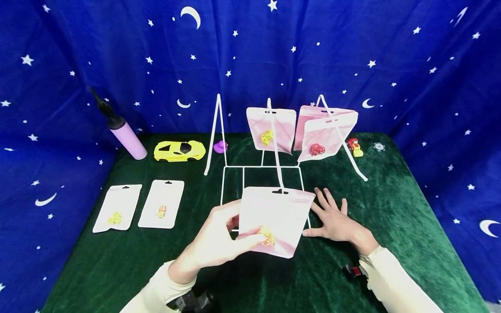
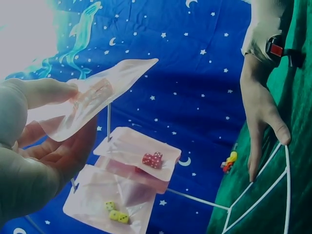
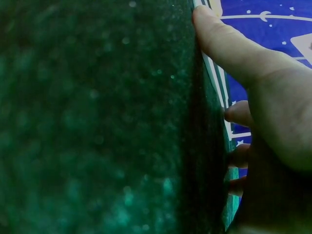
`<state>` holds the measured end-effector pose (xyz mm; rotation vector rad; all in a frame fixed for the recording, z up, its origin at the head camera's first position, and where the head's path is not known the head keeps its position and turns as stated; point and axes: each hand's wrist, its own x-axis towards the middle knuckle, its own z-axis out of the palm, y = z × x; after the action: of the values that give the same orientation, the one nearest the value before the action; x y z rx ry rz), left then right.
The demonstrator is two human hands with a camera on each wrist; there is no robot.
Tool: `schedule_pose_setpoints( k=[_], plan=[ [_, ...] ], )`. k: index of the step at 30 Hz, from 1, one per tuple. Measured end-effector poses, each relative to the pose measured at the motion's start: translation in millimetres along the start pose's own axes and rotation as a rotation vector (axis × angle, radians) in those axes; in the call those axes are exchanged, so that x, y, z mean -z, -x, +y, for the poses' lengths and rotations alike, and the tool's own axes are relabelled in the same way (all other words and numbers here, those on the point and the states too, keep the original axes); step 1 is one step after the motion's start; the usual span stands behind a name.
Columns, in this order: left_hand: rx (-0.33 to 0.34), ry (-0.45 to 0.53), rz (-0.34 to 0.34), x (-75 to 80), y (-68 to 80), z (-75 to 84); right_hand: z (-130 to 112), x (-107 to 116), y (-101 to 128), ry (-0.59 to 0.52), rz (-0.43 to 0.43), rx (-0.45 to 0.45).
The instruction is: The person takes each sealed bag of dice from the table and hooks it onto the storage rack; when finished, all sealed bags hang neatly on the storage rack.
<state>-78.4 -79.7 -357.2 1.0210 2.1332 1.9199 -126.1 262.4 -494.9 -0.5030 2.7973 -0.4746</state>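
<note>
My left hand (image 1: 214, 238) pinches a pale pink pouch (image 1: 291, 213) between thumb and fingers. Yellow-orange dice show through its lower part, beside the thumb. The pouch's hang hole overlaps the front tip of the white wire rack's (image 1: 261, 166) middle arm. Farther back on that arm hangs a pouch (image 1: 256, 119) with yellow dice. The right arm carries a pouch (image 1: 336, 130) with red dice, with another pouch (image 1: 307, 115) partly hidden behind it. My right hand (image 1: 335, 221) rests with fingers spread on the table, thumb and fingertips at the rack's base wire (image 3: 210, 68).
Two pouches with dice, one left (image 1: 125, 202) and one right (image 1: 160, 200), lie on the green cloth. Behind them are a yellow toy car (image 1: 180, 151) and a pink hand pump (image 1: 131, 141). A purple toy (image 1: 221, 147), a red-yellow toy (image 1: 355, 148) and a chip (image 1: 379, 146) lie at the back.
</note>
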Motion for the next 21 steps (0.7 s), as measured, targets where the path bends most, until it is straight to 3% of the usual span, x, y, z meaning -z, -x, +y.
schedule_pose_setpoints(
  k=[9, 16, 21],
  plan=[
    [0.003, -0.035, 0.020, -6.7, -3.2, -7.0, 1, -2, -1, 0.009, 0.004, 0.003],
    [0.076, -0.015, 0.044, -8.0, -7.8, -12.9, 1, -2, 0, 0.007, -0.007, -0.016],
    [0.082, -0.024, 0.047, -7.3, -14.9, -18.0, 1, -2, 0, 0.000, -0.010, -0.024]
  ],
)
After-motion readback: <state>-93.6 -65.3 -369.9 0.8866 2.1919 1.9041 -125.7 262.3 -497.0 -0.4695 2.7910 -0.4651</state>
